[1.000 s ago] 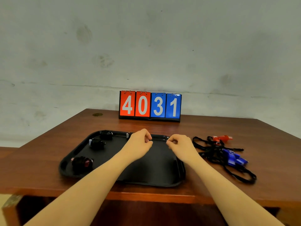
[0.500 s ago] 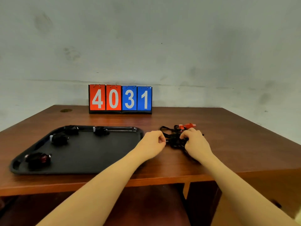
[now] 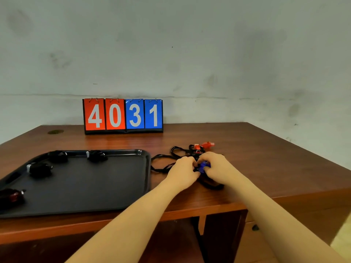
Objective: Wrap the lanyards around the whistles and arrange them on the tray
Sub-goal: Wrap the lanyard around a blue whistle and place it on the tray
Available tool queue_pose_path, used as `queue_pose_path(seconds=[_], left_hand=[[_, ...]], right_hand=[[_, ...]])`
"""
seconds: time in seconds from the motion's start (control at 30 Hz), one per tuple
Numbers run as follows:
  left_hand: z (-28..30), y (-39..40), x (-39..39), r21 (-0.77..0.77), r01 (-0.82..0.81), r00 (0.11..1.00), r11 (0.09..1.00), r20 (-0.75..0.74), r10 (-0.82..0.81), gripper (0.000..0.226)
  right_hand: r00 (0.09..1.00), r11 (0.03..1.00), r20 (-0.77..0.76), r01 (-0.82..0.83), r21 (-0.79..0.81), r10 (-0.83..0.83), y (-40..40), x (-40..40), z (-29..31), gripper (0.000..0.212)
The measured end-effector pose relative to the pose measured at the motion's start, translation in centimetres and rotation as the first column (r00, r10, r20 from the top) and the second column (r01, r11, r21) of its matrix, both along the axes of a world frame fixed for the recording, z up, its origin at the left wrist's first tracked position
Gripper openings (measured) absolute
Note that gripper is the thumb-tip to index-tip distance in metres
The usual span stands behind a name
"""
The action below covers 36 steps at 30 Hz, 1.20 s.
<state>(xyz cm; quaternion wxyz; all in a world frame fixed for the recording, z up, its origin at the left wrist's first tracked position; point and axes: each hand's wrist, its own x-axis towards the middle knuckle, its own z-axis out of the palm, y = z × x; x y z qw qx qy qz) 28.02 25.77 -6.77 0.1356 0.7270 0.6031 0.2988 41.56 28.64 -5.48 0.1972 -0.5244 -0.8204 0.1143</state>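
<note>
1. Four wrapped whistles lie on the black tray (image 3: 114, 186): two along the far rim (image 3: 58, 156) (image 3: 96, 155), one near the left side (image 3: 39, 168), and one with red showing at the near left (image 3: 11, 197).
2. Just right of the tray, a tangle of black lanyards (image 3: 165, 162) sprawls on the wooden table (image 3: 266, 158).
3. Two red whistles (image 3: 204, 145) sit at the far edge of the tangle; how many blue ones are there I cannot tell.
4. A blue whistle (image 3: 204, 166) sits between the two hands.
5. The left hand (image 3: 183, 170) and right hand (image 3: 218, 168) meet over the tangle, knuckles up, fingers curled and pinching the blue whistle.
6. One flip scoreboard (image 3: 123, 115) reading 4031 stands at the back.
</note>
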Motion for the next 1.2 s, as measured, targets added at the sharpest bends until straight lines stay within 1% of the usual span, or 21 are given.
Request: queue_pose_path(seconds=[0.2,0.37,0.57,0.7,0.8,0.97,1.1,1.2], left_hand=[[-0.4,0.3,0.2,-0.012,-0.023,1.000,1.000,0.005,0.023,0.039],[0.0,-0.2,-0.3,0.076,-0.022,0.999,0.997,-0.042,0.025,0.035],[1.8,-1.2,-3.4,0.169,0.000,1.000,0.986,-0.009,0.001,0.028],[3.1,-2.2,-6.7,0.202,-0.041,0.998,0.979,0.059,0.030,0.027],[3.8,-3.4,-9.6,0.186,-0.047,0.995,0.981,0.094,0.030,0.028],[4.0,-5.0,-14.4,0.152,-0.105,0.983,0.983,0.165,0.080,0.028],[4.0,-5.6,-17.6,0.093,-0.119,0.943,0.989,0.322,0.084,0.020],[3.9,-5.7,-19.7,0.088,-0.166,0.907,0.982,0.405,0.117,0.014]], right_hand=[[0.991,1.000,-0.129,0.019,-0.017,-0.021,0.1,0.3,-0.6,0.030],[0.985,1.000,-0.175,-0.016,-0.022,0.012,-0.5,-0.1,-0.4,0.038],[0.963,0.999,-0.267,-0.021,0.045,0.032,-0.9,-1.7,-0.4,0.031],[0.909,0.994,-0.402,-0.094,0.061,0.111,-1.3,-4.3,-0.2,0.028],[0.868,0.980,-0.455,-0.172,0.100,0.199,-1.7,-6.9,0.0,0.025],[0.824,0.957,-0.488,-0.266,0.112,0.286,-2.3,-11.6,0.3,0.026],[0.806,0.944,-0.495,-0.308,0.116,0.324,-1.7,-15.0,0.1,0.031],[0.793,0.931,-0.491,-0.335,0.142,0.361,-1.2,-17.4,0.2,0.032]])
